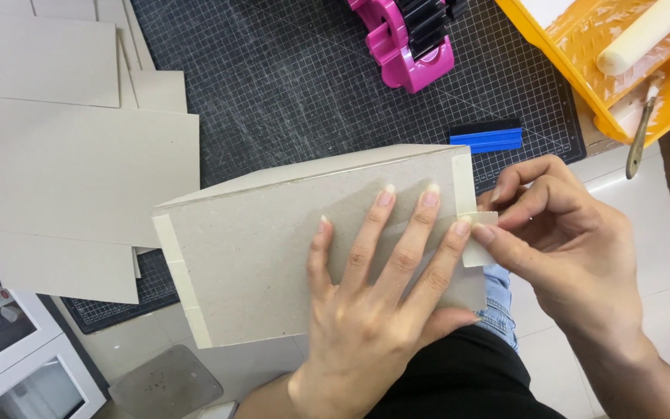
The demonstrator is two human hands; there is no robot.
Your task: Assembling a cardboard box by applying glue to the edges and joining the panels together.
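A grey cardboard box (257,248) rests on my lap, tilted, with strips of beige paper tape along its left and right edges. My left hand (374,310) lies flat on the top panel, fingers spread, the index fingertip at the right edge. My right hand (564,233) pinches a short piece of beige tape (476,233) at the box's right edge, thumb and forefinger closed on it.
Several flat grey cardboard sheets (63,163) lie on the left over a dark gridded cutting mat (288,85). A pink tape dispenser (409,39), a blue scraper (488,140) and a yellow tray (622,54) with a roller sit at the back.
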